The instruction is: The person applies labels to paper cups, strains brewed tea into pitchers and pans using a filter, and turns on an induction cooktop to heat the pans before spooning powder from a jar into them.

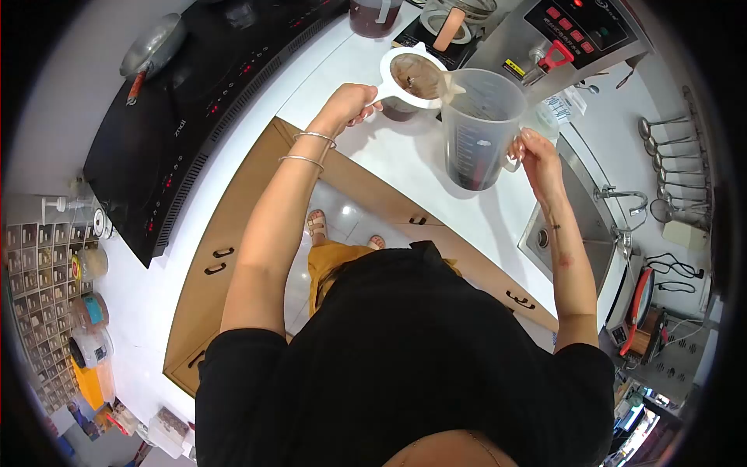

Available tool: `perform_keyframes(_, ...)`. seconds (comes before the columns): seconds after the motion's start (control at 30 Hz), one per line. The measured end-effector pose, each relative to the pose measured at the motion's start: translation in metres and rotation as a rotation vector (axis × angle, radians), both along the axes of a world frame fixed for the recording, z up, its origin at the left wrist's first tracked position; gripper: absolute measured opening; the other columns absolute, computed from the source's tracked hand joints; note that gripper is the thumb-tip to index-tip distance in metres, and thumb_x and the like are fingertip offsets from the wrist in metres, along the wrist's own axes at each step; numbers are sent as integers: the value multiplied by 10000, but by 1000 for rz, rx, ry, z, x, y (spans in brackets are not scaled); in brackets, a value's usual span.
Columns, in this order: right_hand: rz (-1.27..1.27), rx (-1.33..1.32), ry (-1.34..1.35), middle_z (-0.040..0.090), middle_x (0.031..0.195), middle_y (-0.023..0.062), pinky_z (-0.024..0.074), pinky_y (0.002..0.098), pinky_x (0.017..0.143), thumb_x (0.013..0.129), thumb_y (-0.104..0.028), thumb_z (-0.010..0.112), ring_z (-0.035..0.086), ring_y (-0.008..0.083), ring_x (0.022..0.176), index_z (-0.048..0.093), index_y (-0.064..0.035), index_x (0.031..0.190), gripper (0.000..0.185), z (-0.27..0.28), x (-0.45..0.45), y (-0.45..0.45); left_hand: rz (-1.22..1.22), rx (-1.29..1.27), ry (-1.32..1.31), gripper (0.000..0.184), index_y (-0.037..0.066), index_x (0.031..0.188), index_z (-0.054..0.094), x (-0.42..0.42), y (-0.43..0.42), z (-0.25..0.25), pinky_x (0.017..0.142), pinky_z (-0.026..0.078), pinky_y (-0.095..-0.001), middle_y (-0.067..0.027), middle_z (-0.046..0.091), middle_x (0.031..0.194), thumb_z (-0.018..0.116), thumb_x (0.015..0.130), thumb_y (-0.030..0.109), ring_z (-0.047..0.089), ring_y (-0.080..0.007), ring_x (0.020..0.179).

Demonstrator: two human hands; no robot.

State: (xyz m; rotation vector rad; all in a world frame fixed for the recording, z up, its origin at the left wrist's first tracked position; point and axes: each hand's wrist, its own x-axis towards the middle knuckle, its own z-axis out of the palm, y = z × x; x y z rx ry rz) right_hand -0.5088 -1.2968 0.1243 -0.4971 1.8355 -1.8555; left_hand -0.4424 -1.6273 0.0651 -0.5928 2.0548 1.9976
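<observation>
My left hand is closed round the handle of a white strainer, whose mesh looks brownish. Beneath the strainer, partly hidden by it, a container stands on the white counter. With my right hand I grip the handle of a large translucent measuring jug, which has dark liquid low inside. The jug's spout is beside the strainer's right edge; whether liquid is flowing cannot be made out.
A black induction hob with a small pan lies left. Behind are another jug and a dispenser with a red tap. At right are a sink, a faucet and hanging ladles.
</observation>
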Motion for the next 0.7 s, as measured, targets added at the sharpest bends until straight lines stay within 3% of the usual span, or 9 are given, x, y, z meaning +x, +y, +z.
perform_keyframes(0.2,34,145,30,475,633,30,371,260,673,896,-263,503,467,134,655,488,-63,670,302,14,-5,-1,-6,-14,23,302,58,782,581,-1,2,-1,383,200,-212,52,403,504,390,914,252,272,-44,397)
perform_keyframes(0.5,-166,-269,60,523,701,71,390,292,760,898,-253,462,494,164,722,501,-34,705,294,-78,30,11,204,165,169,324,-12,833,571,17,22,48,354,195,-205,19,417,516,388,925,239,274,-55,376)
perform_keyframes(0.7,-302,-399,51,571,754,76,392,296,781,900,-254,473,515,150,765,531,-23,757,277,-116,54,-3,-141,177,33,344,32,806,589,38,96,62,386,279,-205,23,432,539,373,925,272,352,-58,424)
